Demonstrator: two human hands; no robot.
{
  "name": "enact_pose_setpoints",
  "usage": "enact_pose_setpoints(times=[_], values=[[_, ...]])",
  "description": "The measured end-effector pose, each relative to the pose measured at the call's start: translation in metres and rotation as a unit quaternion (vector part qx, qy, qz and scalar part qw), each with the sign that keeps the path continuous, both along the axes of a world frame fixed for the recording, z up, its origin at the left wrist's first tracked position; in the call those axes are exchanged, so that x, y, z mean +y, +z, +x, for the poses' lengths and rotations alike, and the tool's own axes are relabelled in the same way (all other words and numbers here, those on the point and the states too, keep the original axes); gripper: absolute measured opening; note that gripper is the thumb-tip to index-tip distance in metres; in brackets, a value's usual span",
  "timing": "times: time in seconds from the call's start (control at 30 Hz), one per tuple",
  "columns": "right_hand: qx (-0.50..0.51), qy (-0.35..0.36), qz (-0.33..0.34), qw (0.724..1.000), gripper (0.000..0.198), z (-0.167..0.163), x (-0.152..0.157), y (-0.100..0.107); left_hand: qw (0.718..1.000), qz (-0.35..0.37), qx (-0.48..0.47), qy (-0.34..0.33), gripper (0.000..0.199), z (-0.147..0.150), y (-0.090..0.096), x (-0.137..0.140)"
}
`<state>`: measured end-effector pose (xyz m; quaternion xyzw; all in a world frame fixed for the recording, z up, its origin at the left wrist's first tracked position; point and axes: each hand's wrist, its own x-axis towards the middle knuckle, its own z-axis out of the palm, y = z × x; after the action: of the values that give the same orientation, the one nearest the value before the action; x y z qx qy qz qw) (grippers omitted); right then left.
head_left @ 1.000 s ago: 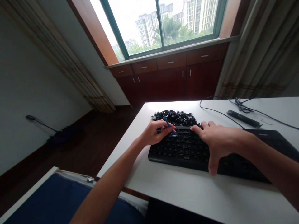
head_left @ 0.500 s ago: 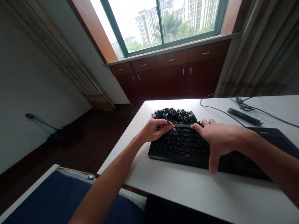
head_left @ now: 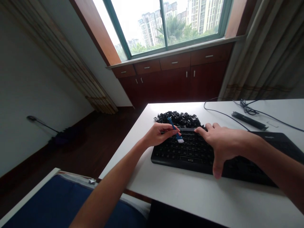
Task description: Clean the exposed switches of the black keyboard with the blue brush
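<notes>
Two hands: the left hand pinches one brush; the right hand lies spread, unclenched, across one keyboard. One heap of keys, too many to count, sits behind. The keyboard, on the white table, is long and black, its left sockets bared; the brush over them is blue, white-bristled.

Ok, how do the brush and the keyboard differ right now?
Colour: the brush is blue with pale bristles; the keyboard is black.
Size: the brush is small and slim; the keyboard is long and broad.
Pose: the brush slants in the left hand; the keyboard lies flat on the table.
Shared: each has a hand on it.
</notes>
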<state>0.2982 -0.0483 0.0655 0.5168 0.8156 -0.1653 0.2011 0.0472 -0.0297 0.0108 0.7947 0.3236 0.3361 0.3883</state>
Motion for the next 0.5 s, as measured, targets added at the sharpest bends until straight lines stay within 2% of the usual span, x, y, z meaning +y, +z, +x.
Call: enact_pose_setpoints(times=[0.23,0.5], values=[[-0.007,-0.003,0.002,1.0,0.154,-0.0013,-0.0002,0.0022,0.994,0.091,0.067,0.0,0.029,-0.0027,0.004,-0.0005],[0.004,-0.004,0.002,1.0,0.155,0.0,-0.001,0.0009,0.991,0.095,0.086,-0.036,0.026,-0.0034,0.0086,-0.003]])
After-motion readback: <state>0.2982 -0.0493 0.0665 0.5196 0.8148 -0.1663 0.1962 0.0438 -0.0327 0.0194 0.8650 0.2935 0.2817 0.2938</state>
